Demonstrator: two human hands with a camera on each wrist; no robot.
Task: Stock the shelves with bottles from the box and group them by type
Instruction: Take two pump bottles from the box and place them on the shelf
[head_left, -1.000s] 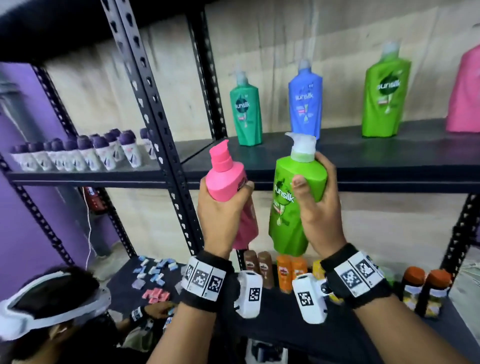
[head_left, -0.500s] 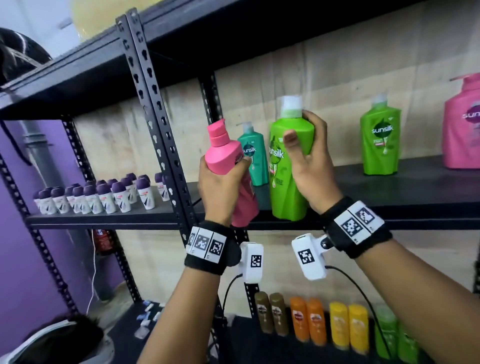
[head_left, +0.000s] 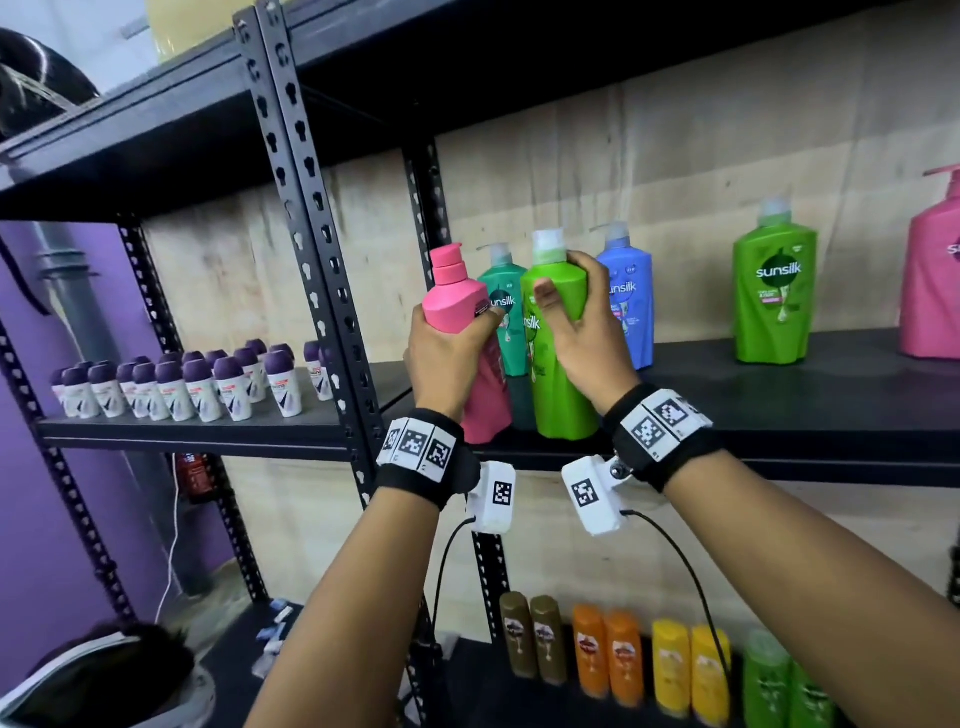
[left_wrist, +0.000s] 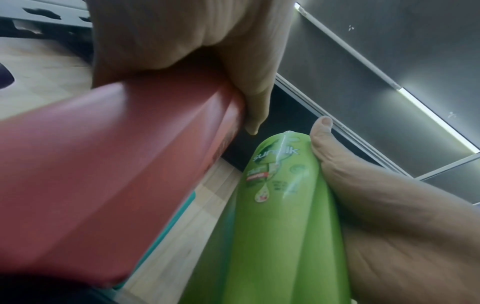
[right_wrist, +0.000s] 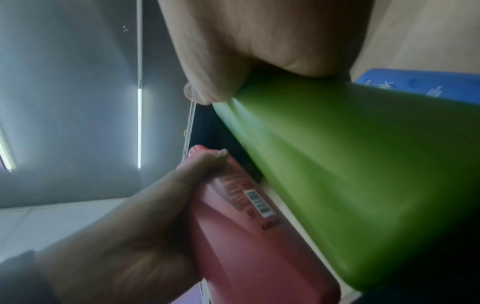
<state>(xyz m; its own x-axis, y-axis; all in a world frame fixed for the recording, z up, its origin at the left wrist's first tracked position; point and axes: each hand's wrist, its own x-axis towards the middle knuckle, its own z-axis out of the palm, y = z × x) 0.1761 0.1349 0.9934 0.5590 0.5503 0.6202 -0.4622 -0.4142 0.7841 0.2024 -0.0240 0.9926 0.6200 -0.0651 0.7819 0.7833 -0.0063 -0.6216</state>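
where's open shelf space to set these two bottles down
Bare shelf runs between the blue bottle and the standing green bottle, and along its front edge. The left end is crowded by the teal bottle and both held bottles.

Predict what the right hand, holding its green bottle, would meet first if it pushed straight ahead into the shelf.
Probably the blue bottle standing just behind the right hand and its green bottle; depth is unclear.

Over the last second both hands have risen from below the black metal shelf board (head_left: 779, 410) to its level. The right hand (head_left: 587, 338) has brought its bright green plastic pump bottle (head_left: 558, 374) down so the base now appears to meet the board, and the left hand (head_left: 447, 358) has carried its pink plastic pump bottle (head_left: 457, 306) just beside it, over the board's front edge.
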